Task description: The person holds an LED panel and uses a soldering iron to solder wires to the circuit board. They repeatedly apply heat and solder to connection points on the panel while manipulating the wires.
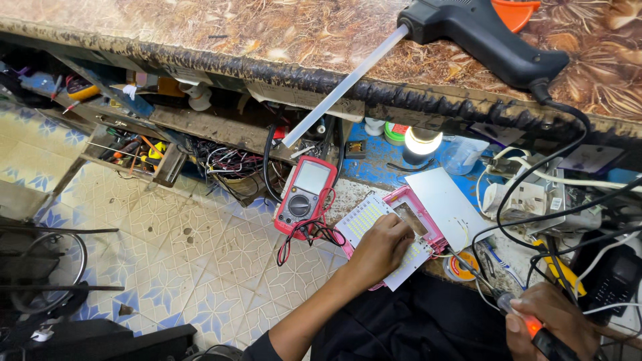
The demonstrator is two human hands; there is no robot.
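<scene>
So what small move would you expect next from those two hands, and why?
Probably bringing the soldering iron over to the white LED board. The left hand presses that board flat on the pink housing, while the right hand grips the iron off to the side, its tip not yet at the board.

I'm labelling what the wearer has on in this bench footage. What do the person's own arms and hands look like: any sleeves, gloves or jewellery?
Both hands are bare, with no gloves. The left hand shows no ring, and its forearm is uncovered, without a watch or band; a dark sleeve seems to begin only near the elbow. The right hand is also ungloved, with its wrist cut off by the picture's edge. The clothing below is dark.
</scene>
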